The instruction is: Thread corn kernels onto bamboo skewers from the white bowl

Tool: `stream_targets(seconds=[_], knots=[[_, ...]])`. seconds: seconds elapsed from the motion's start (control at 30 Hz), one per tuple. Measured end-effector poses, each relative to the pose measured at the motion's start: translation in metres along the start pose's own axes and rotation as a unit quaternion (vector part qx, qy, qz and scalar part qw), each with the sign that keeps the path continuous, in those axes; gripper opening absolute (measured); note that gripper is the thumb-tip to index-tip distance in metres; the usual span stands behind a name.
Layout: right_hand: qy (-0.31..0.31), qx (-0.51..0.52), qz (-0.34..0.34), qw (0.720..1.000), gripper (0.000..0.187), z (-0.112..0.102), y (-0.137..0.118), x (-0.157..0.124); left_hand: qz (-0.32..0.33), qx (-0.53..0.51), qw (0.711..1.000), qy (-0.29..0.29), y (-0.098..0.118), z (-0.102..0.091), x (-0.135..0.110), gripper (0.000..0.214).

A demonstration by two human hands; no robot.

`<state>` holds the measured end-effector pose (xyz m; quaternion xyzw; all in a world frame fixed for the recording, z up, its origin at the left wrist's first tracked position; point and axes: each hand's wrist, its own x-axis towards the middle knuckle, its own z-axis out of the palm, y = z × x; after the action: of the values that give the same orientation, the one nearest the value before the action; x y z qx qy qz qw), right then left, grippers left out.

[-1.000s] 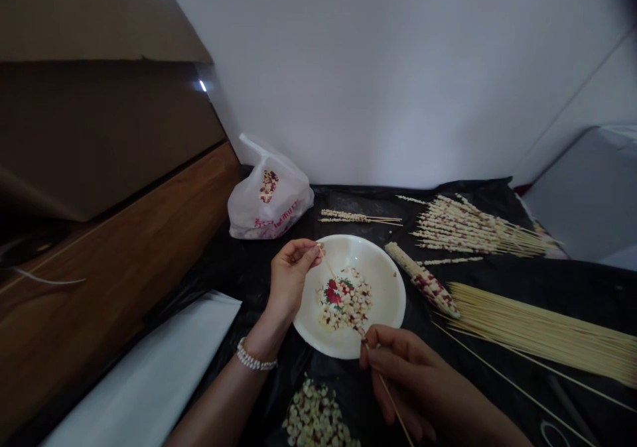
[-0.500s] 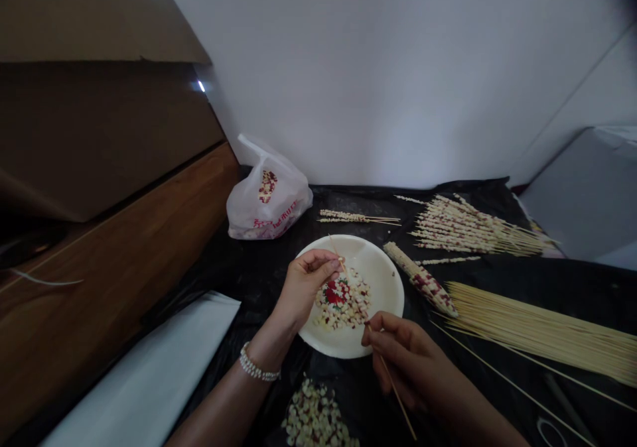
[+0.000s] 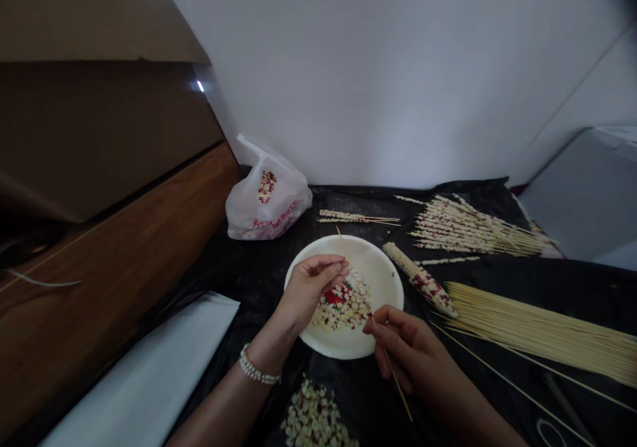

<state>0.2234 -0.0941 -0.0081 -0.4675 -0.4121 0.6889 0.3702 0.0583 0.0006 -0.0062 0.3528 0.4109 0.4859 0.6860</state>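
Observation:
A white plate [image 3: 381,281] on the black sheet holds a heap of pale and red corn kernels [image 3: 344,303]. My left hand [image 3: 311,288] hovers over the plate's left side, fingers pinched around a thin bamboo skewer [image 3: 393,379] near its far end; the skewer's tip pokes out beyond the plate's far rim. My right hand [image 3: 405,349] pinches the same skewer lower down, at the plate's near right rim. A bead bracelet circles my left wrist.
A corn cob [image 3: 422,279] lies right of the plate. Bare skewers [image 3: 537,333] fan out at the right, loaded skewers [image 3: 468,228] behind them. A white plastic bag [image 3: 269,198] sits at the back left. Loose kernels [image 3: 316,417] lie near me. Wooden board at left.
My left hand slid down the skewer toward me and to the right, leaving the tip sticking out past it. My right hand shifted slightly up and left.

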Motion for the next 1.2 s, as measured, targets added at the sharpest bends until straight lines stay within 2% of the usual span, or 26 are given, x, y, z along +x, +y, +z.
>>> stream_targets(seconds=[0.17,0.37,0.6,0.87,1.2], knots=[[-0.023,0.016,-0.008,1.000,0.034,-0.001,0.000,-0.002,-0.021,-0.094,0.995,0.036,0.007,-0.009,0.007,0.025],[-0.057,0.023,0.018,0.998,0.031,0.001,-0.002,-0.008,0.012,-0.121,0.988,0.092,0.014,-0.015,0.011,0.027],[-0.125,0.054,0.054,0.989,0.030,0.004,0.000,-0.010,0.049,-0.119,0.986,0.106,0.017,-0.013,0.011,0.025],[-0.116,0.051,0.055,0.990,0.029,0.003,0.000,-0.010,0.065,-0.117,0.983,0.129,0.018,-0.013,0.012,0.022],[-0.120,0.059,0.055,0.989,0.028,0.004,0.001,-0.010,0.077,-0.108,0.983,0.123,0.018,-0.012,0.012,0.020]])
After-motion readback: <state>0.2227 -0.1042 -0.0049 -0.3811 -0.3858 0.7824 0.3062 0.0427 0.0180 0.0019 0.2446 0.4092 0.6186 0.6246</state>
